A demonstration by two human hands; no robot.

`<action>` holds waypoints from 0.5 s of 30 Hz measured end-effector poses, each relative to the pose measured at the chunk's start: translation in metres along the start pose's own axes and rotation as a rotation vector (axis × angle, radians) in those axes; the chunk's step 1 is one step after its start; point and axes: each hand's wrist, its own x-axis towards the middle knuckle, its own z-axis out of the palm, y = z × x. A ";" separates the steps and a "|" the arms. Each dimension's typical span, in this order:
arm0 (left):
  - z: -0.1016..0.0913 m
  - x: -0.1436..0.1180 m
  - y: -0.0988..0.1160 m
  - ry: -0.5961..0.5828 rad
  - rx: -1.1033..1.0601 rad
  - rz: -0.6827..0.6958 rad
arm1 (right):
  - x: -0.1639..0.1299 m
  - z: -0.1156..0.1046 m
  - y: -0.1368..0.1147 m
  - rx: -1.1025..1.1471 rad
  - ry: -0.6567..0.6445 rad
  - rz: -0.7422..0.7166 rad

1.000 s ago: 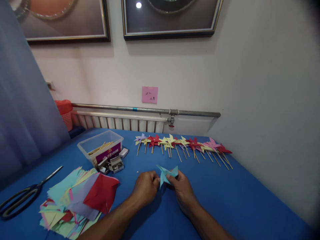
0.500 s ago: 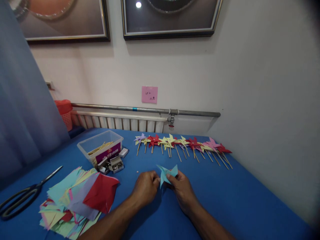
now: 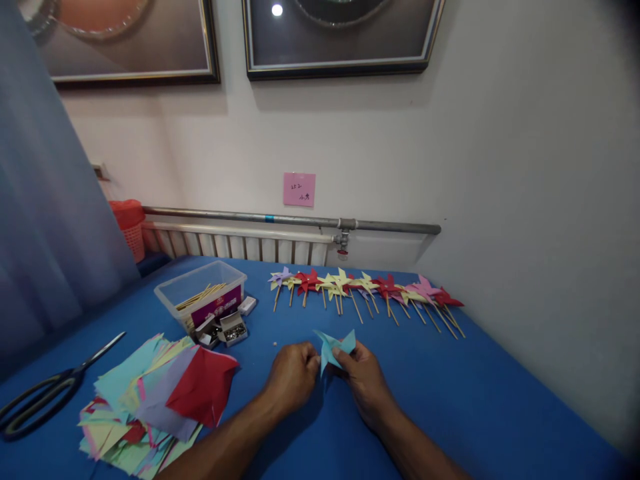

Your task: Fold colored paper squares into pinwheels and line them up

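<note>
A light blue paper pinwheel (image 3: 331, 349) is pinched in my right hand (image 3: 367, 380), with the thumb on its folded centre. Just left of it, my left hand (image 3: 295, 375) is closed, thumb and fingers pressed together close to the pinwheel's left edge. Whatever lies between those fingers is hidden or too small to name. Left of my forearm lies a loose pile of coloured paper squares (image 3: 165, 400), a red one on top. Beyond them, small open boxes of metal pins (image 3: 233, 329) sit against a clear plastic tub (image 3: 231, 277) holding wooden sticks (image 3: 203, 297).
Several finished pinwheels on sticks (image 3: 345, 283) lie in a row along the table's back edge. Black-handled scissors (image 3: 55, 390) rest at the far left. A radiator (image 3: 250, 243) and pipe (image 3: 300, 220) run behind the blue table (image 3: 450, 393). A curtain (image 3: 60, 200) hangs at left.
</note>
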 end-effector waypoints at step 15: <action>-0.001 -0.002 0.005 0.006 0.010 -0.005 | -0.001 0.001 -0.003 0.000 0.022 0.013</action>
